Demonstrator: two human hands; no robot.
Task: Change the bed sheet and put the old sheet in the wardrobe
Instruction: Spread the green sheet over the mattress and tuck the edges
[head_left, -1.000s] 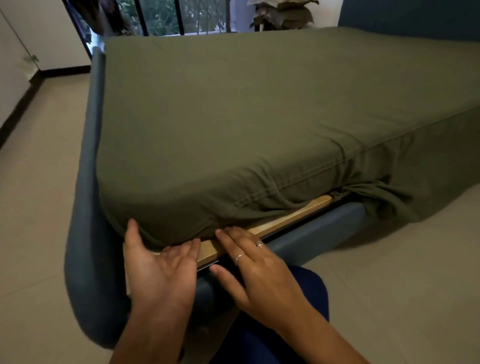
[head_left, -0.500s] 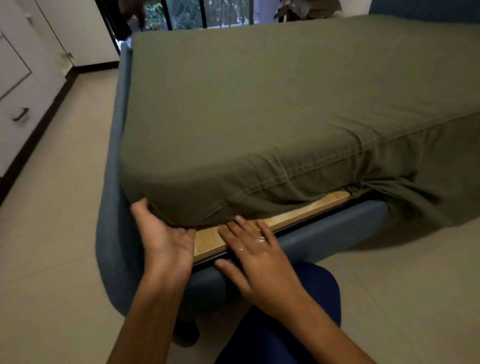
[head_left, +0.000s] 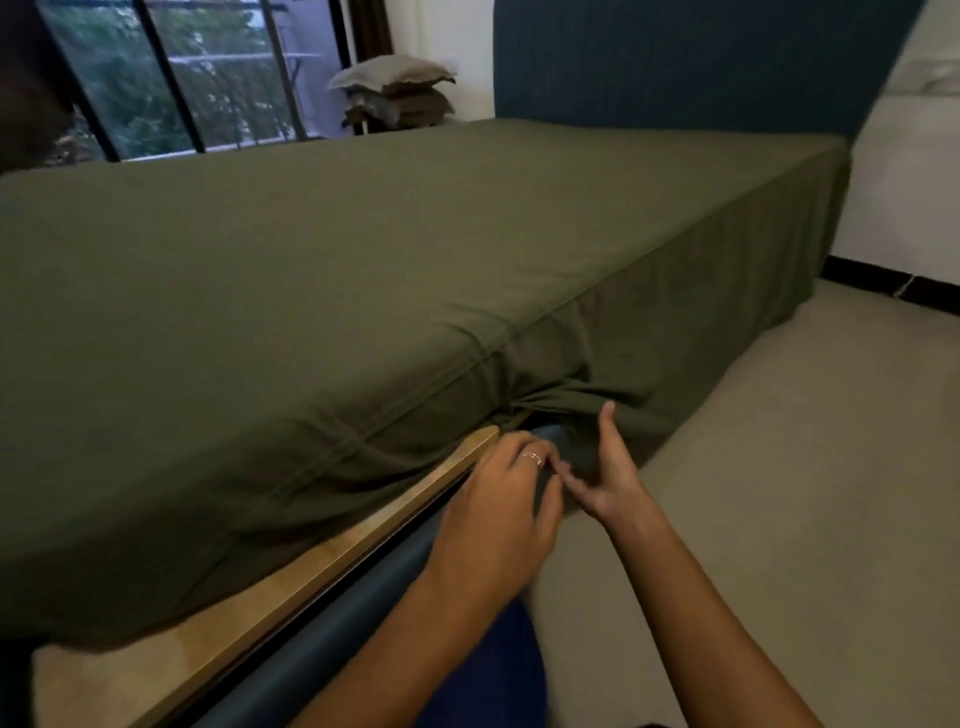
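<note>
Your olive-green sheet (head_left: 363, 270) lay stretched over the mattress, bunched into a knot at the near side where it hung past the blue bed frame (head_left: 332, 613) and wooden slat (head_left: 311, 566). Your left hand (head_left: 498, 514), ringed, curled at that edge, its grip hidden; your right hand (head_left: 602, 473) was spread open, holding nothing. No writing showed.

Olive-green bed sheet (head_left: 322, 270), blue headboard (head_left: 675, 62)
</note>
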